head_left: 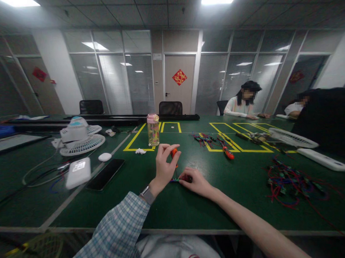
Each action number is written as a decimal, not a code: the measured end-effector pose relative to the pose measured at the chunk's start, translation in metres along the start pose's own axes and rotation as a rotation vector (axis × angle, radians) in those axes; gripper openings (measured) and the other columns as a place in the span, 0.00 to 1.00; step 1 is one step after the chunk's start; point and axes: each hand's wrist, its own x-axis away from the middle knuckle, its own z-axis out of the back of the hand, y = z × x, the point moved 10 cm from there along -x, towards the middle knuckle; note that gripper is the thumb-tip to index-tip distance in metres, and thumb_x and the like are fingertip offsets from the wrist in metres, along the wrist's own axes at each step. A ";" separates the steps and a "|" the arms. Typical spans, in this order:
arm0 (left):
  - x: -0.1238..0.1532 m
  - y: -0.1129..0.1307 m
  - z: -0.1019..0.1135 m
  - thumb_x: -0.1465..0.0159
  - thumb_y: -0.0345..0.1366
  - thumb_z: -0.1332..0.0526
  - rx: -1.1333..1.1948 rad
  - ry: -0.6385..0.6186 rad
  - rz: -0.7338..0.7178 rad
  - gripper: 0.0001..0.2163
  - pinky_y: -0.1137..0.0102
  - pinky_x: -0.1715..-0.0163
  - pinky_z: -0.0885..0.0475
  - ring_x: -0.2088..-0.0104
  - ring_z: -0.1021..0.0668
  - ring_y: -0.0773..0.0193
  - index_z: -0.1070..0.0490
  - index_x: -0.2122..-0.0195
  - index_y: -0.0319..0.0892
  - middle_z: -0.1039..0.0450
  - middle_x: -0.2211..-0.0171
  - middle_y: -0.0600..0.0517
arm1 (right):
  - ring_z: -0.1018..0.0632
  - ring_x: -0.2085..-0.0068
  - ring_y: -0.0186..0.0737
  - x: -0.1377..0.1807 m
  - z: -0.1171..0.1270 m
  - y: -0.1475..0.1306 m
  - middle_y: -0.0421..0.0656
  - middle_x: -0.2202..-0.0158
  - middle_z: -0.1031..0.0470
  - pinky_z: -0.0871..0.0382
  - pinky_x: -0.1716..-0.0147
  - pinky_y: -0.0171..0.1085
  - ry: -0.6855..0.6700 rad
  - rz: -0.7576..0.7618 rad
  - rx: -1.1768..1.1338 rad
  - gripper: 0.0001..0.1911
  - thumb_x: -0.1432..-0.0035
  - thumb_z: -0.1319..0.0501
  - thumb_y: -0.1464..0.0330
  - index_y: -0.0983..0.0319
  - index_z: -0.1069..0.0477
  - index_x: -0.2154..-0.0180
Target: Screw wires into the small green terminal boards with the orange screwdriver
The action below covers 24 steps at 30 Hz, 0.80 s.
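Observation:
My left hand (165, 164) is raised over the green table (165, 206), fingers pinched on the orange handle of a small screwdriver (174, 152) that stands upright. Its tip points down at a small dark connector with coloured wires (181, 179). My right hand (195, 181) lies on the table and pins that connector down with closed fingers. A watch sits on my left wrist, above a checked sleeve.
A bottle with a pink lid (153, 130), a white fan (79, 138), a black phone (105, 174) and a white power bank (78, 172) lie to the left. Tangled wires (291, 182), pliers (225, 149) and a second fan (293, 138) sit right. Two people sit at the far right.

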 end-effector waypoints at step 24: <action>0.004 -0.002 -0.006 0.30 0.32 0.54 0.068 -0.052 0.017 0.16 0.64 0.51 0.31 0.53 0.27 0.62 0.34 0.45 0.42 0.30 0.53 0.46 | 0.30 0.73 0.32 0.000 0.001 0.000 0.39 0.73 0.32 0.37 0.73 0.31 0.008 0.016 -0.010 0.02 0.48 0.38 0.75 0.64 0.26 0.70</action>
